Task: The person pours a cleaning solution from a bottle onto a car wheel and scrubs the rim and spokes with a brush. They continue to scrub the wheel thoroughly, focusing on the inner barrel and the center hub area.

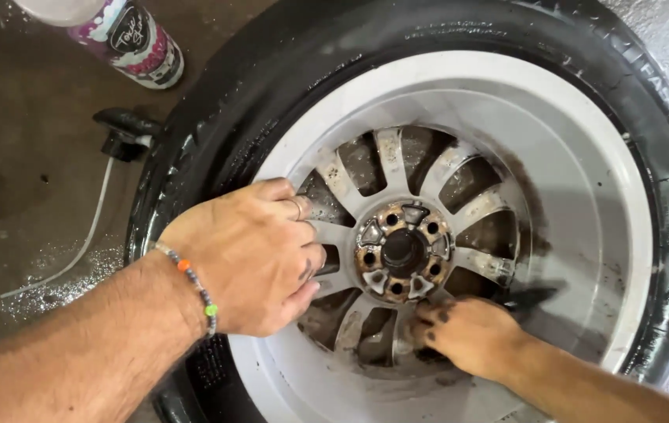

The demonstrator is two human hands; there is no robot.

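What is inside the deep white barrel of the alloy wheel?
Inside the white wheel barrel are grey spokes around a rusty hub. The left hand and right hand cover some spokes; the right holds a dark brush.

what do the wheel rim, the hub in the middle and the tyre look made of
Wheel rim: probably painted or coated alloy metal, smooth pale grey, grimy spokes. Hub: bare metal, likely steel, brown rust around the bolt holes. Tyre: black rubber, wet sheen.

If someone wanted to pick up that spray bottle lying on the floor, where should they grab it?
Probably around the labelled body of the spray bottle, coming from above. It lies on its side on the floor beside the tyre, so its round middle is exposed; its head is out of view.
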